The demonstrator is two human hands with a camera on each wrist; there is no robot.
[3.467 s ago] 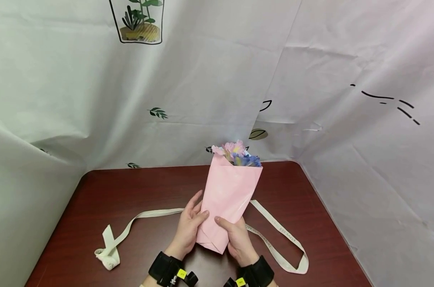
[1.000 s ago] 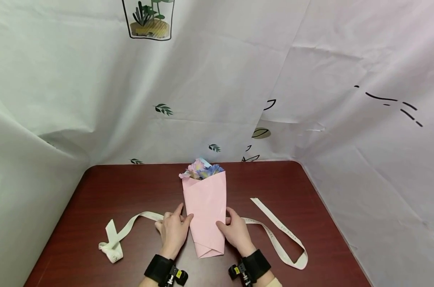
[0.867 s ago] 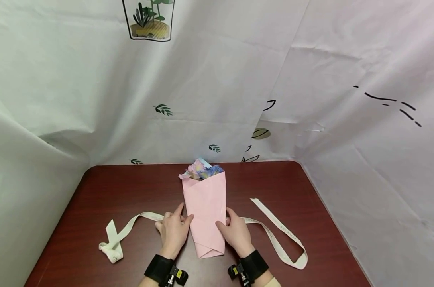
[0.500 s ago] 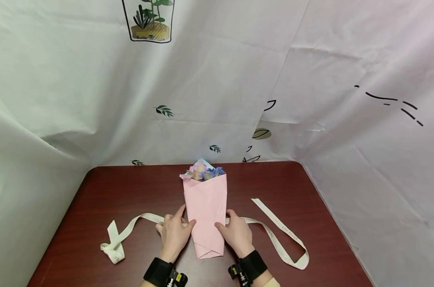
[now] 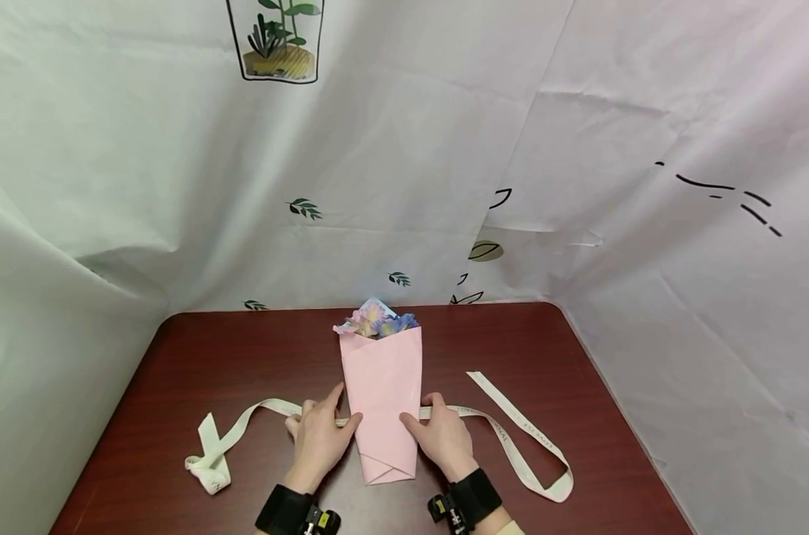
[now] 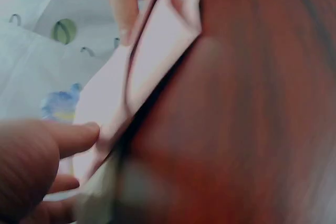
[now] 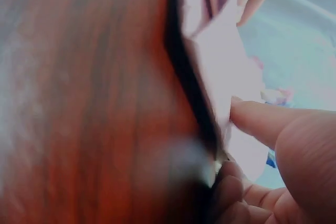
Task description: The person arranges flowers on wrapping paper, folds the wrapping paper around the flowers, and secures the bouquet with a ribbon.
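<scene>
A bouquet (image 5: 382, 394) in pink wrapping paper lies on the table, its pink and blue flowers (image 5: 377, 322) showing at the far end. Beneath it runs a cream printed ribbon (image 5: 518, 461), coming out on both sides; its middle is hidden. At the bouquet's left edge, my left hand (image 5: 320, 438) touches the paper with its thumb, index finger stretched along the side, other fingers over the ribbon. My right hand (image 5: 444, 438) holds the right edge, thumb on top of the paper and fingers curled at its side by the ribbon. In the right wrist view, the thumb (image 7: 262, 121) presses the pink paper (image 7: 220, 61).
The ribbon's left end lies in a loose twisted heap (image 5: 208, 468); its right part loops on the dark red-brown table (image 5: 244, 357). A pale printed curtain (image 5: 377, 148) hangs behind and on both sides. Each wrist wears a black band (image 5: 474, 498) with a camera.
Since the oldest frame, the bouquet has come down to the left onto the ribbon, and both hands have moved with it. Over the last second the left hand has shifted slightly toward me.
</scene>
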